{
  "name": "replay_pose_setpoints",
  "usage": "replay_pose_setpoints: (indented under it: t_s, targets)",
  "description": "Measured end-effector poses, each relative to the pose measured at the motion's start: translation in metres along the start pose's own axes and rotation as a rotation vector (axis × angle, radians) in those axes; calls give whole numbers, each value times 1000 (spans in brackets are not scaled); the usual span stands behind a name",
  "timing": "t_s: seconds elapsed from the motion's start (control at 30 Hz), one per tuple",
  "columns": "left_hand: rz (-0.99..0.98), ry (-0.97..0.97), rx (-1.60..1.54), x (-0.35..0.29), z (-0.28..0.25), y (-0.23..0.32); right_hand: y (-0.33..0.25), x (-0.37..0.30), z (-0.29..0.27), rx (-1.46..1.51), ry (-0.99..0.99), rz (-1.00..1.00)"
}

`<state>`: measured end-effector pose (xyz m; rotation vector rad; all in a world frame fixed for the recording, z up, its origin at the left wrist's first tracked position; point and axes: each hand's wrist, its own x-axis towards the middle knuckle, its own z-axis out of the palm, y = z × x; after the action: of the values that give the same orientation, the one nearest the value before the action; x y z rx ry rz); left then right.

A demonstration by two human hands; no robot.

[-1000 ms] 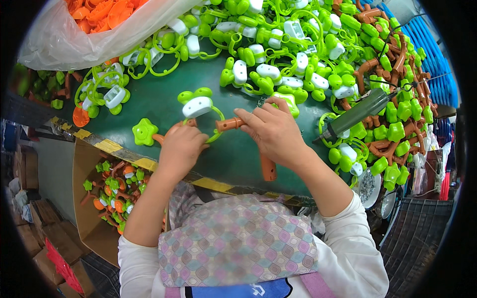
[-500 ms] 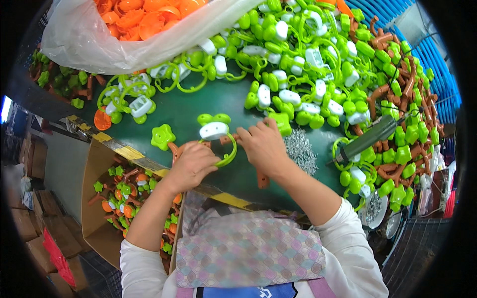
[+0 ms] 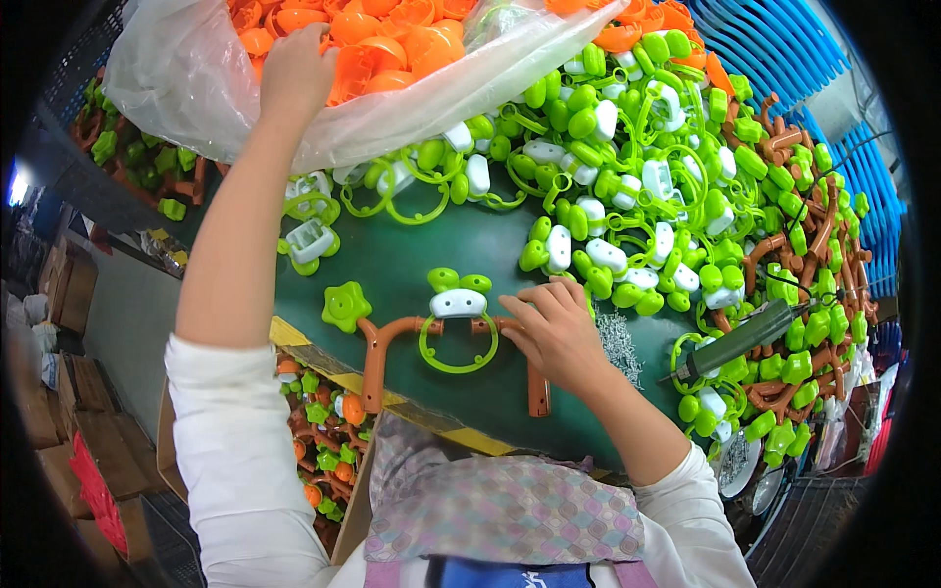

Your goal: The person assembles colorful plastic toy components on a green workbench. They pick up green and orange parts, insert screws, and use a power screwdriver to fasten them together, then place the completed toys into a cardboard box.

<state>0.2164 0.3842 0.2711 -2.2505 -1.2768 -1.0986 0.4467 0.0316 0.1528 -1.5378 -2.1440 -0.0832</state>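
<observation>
My left hand [image 3: 297, 71] reaches into the plastic bag of orange rounded shells [image 3: 377, 59]. Its fingertips lie among the shells, so whether they grip one is unclear. My right hand [image 3: 557, 331] has its fingers bent over the right-hand brown branch-shaped piece [image 3: 538, 390] lying on the table. A left brown branch piece [image 3: 373, 367] carries a green star-shaped knob [image 3: 346, 307]. Between the two branches sits a green ring [image 3: 458, 368] topped by a white two-holed block [image 3: 458, 304] with green rounded knobs.
Green-and-white ring parts [image 3: 608, 186] are heaped at the back right, beside brown branches with green stars [image 3: 799, 367]. Small screws [image 3: 618, 345] lie beyond my right hand. A grey power screwdriver [image 3: 735, 340] rests on the right. An open carton [image 3: 333, 461] of similar assemblies stands below the striped table edge [image 3: 470, 438].
My left hand has left the branch assembly and moved up and left to the bag of orange shells. The ring now lies flat between the branches. My right hand stays on the right branch.
</observation>
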Motion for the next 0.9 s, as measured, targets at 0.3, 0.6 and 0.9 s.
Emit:
replay_pose_setpoints:
  t_s: [0.3,0.6,0.9]
  targets:
    - [-124,387,-154,-10,-33,13,1,2,-12,102,162,-35]
    - [-904,-722,-1345,-228,-121,167,-44,10,-13,-22,275,-303]
    - [292,-536,-519,-288,-109,130,-19,-32,-24,483,52,91]
